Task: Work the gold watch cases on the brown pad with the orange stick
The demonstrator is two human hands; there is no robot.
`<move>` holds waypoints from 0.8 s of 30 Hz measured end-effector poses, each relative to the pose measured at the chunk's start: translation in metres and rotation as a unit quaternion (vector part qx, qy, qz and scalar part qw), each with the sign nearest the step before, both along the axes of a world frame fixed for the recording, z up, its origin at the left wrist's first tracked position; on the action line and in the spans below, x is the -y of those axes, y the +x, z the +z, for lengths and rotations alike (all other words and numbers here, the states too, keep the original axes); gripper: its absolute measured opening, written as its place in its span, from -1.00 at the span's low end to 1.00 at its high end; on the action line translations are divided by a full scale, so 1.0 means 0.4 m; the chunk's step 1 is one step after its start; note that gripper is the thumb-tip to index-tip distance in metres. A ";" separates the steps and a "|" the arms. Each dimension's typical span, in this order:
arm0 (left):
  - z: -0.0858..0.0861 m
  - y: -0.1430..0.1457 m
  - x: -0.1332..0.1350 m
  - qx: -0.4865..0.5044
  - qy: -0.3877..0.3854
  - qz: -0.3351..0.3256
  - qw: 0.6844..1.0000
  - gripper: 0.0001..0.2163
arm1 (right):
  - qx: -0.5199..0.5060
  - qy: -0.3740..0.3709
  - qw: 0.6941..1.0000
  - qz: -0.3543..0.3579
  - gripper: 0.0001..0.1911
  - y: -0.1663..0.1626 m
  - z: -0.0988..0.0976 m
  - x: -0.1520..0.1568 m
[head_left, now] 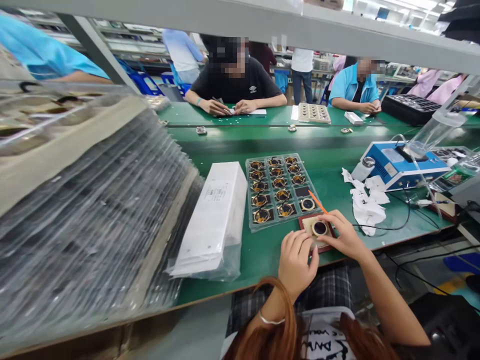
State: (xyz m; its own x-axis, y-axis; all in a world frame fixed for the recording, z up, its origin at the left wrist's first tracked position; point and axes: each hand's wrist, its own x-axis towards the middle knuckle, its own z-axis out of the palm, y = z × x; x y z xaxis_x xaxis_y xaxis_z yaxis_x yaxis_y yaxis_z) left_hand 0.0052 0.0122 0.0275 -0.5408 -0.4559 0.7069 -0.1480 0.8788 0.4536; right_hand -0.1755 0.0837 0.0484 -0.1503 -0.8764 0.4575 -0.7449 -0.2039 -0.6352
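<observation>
Both hands at table [232, 145] near edge: left hand [297, 260] and right hand [343, 235] pinch round part [320, 228] on block [308, 226]; right also clamps orange stick [317, 201]. Tray [279, 190] just behind, white packs [215, 220] left.

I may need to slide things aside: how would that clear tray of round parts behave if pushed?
The clear tray looks thin and moulded, so probably light and flexible. On the smooth green table it likely slides easily. Its round parts sit loosely in pockets, so jolts might unseat them.

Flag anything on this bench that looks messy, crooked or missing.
Crumpled white wipes lie scattered on the green bench beside the blue machine. The parts tray has one empty pocket. Nothing looks spilled or broken.
</observation>
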 end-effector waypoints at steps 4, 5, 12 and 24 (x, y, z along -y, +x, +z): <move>0.005 0.002 0.001 -0.005 0.003 -0.002 1.000 -0.93 | 0.069 -0.014 0.998 -0.009 -0.58 -0.005 0.024 0.022; 0.007 0.002 0.002 -0.003 0.004 -0.005 1.000 -0.92 | 0.100 -0.016 0.995 -0.007 -0.59 -0.013 0.033 0.036; 0.008 0.002 0.002 0.002 0.005 -0.016 1.000 -0.87 | 0.289 0.015 0.957 -0.005 -0.51 -0.106 0.078 0.223; -0.004 0.006 0.002 0.076 0.001 -0.037 0.996 -0.72 | 0.274 0.022 0.960 0.055 -0.62 -0.113 0.043 0.307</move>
State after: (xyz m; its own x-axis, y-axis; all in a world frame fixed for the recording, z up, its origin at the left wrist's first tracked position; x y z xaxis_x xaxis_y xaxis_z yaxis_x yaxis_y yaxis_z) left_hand 0.0077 0.0115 0.0257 -0.6737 -0.4120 0.6135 -0.1507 0.8894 0.4317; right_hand -0.2207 -0.0392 0.0656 -0.2632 -0.9177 0.2977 -0.2712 -0.2257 -0.9357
